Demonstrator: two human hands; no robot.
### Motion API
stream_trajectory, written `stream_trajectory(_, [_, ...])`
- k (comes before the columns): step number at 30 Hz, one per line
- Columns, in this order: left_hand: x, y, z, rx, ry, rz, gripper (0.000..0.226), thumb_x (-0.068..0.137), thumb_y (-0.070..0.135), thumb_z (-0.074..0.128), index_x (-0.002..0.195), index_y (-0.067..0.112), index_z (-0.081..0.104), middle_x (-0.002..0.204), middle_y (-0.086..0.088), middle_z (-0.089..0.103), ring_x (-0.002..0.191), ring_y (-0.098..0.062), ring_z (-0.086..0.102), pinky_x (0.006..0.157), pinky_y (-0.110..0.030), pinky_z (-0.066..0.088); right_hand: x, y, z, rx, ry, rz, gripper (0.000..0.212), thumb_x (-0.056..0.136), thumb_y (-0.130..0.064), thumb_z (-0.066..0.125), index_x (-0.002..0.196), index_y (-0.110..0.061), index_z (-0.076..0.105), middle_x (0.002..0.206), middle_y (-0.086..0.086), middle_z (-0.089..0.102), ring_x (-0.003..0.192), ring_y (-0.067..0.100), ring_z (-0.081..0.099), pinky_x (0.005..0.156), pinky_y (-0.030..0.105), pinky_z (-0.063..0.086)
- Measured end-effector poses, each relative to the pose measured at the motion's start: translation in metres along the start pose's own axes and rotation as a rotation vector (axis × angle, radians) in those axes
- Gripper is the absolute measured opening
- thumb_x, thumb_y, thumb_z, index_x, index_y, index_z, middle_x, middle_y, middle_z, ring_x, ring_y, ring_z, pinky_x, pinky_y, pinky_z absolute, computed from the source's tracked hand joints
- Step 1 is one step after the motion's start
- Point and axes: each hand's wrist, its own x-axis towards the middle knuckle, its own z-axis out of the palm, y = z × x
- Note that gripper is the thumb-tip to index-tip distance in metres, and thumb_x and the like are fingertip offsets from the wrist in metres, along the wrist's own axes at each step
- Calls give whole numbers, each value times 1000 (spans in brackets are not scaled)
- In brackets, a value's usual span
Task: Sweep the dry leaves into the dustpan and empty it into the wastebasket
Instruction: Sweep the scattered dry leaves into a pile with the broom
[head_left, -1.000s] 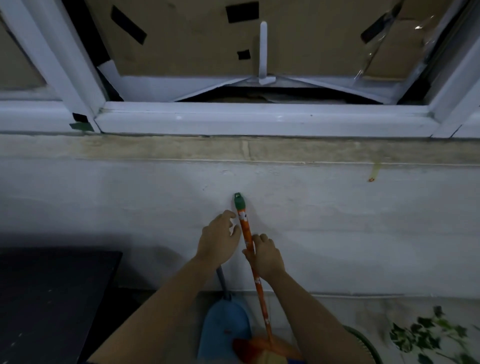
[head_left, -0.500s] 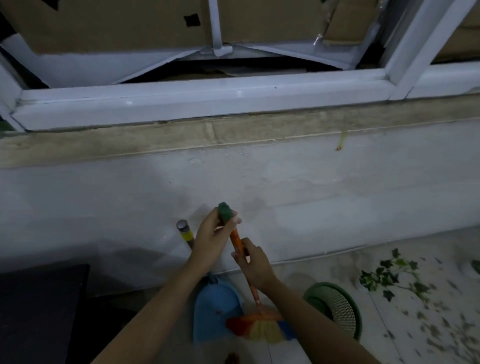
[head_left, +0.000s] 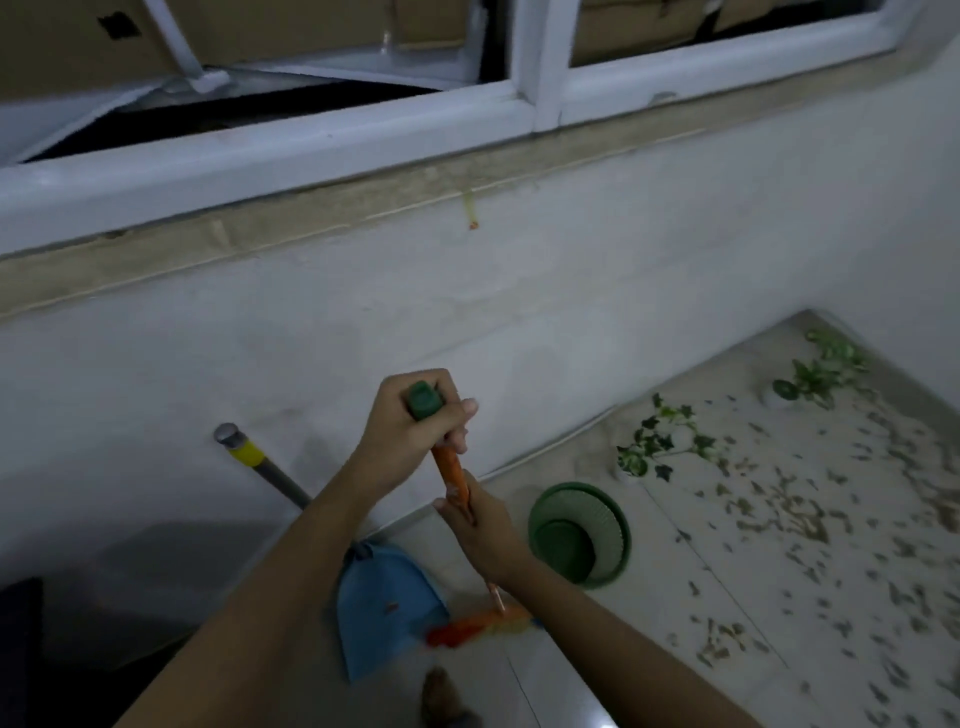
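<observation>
Broom: we see its orange handle (head_left: 451, 470) upright, bristles (head_left: 480, 623) touching the floor beside the blue dustpan (head_left: 384, 605).
Left hand (head_left: 410, 428): fingers curled round the green handle cap.
Right hand (head_left: 480, 525): fingers wrapped round the handle lower down.
Dry leaves (head_left: 789, 514): scattered over the tiles to our right.
Wastebasket (head_left: 579, 535): green, between broom and leaves.
Around: dustpan pole (head_left: 260, 465) leaning on the wall; leafy sprig (head_left: 657, 444) beyond the basket.

Dim white wall (head_left: 519, 312) under window (head_left: 311, 130)
</observation>
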Motion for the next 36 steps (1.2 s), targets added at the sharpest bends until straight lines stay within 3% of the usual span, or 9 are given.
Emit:
stream_trajectory(5, [-12,19,98,-127,-250,14,31,75,25,60,49,15,46,42,1,43,39,-16,43,54,-29,48,-83,15,-52,50,221,45,23,94,-29,50,97,-6,48,66,-4,44,58,7,42,59,27,37])
stream_trajectory(11, [-50,28,227,-287,-578,-25,35,79,24,56,48,23,40,39,5,34,32,-11,33,47,-23,35,-202,45,-110,88,513,214,16,91,-28,55,95,-12,57,78,4,60,68,11,54,63,21,40])
stream_trajectory(12, [-60,28,249,-302,-627,-22,35,80,25,54,49,23,39,39,6,33,33,-11,31,47,-25,34,-224,52,-118,91,569,250,9,90,-28,57,87,-21,59,73,-1,60,65,7,54,62,17,39])
stream_trajectory(14, [-82,26,292,-314,-717,-16,37,83,25,53,50,22,37,39,6,32,34,-13,28,47,-27,33,-267,66,-129,106,673,346,27,88,-32,60,65,-36,48,60,-9,50,57,3,49,58,15,38])
stream_trajectory(18, [-137,25,367,-312,-930,-6,40,89,17,51,53,15,35,42,4,33,37,-18,29,45,-32,31,-345,93,-134,211,937,573,42,89,-34,59,56,-19,37,52,-1,39,50,13,38,52,26,31])
stream_trajectory(22, [-184,22,414,-336,-1159,-75,36,93,10,49,58,14,40,46,6,38,41,-14,35,50,-24,37,-404,118,-127,235,1168,760,50,88,-18,58,47,-19,29,43,-3,30,41,9,27,46,25,23])
stream_trajectory(28, [-214,-17,444,-285,-1449,-259,42,86,36,45,55,8,43,43,3,36,44,-18,37,53,-24,39,-449,149,-105,187,1240,1011,51,84,-5,54,43,-20,27,42,-7,30,42,7,26,40,16,25])
stream_trajectory(32, [-197,-40,455,-218,-1433,-332,49,82,40,44,50,3,37,42,-2,33,45,-19,33,52,-25,37,-429,169,-121,165,1183,1058,51,85,-7,53,45,-22,26,38,-4,31,41,6,27,42,17,29])
stream_trajectory(36, [-144,-43,467,-170,-1359,-238,41,80,35,42,51,7,39,42,4,36,44,-14,38,51,-22,39,-374,184,-170,149,1162,955,49,86,-9,53,47,-24,29,46,-7,35,45,7,31,45,14,32])
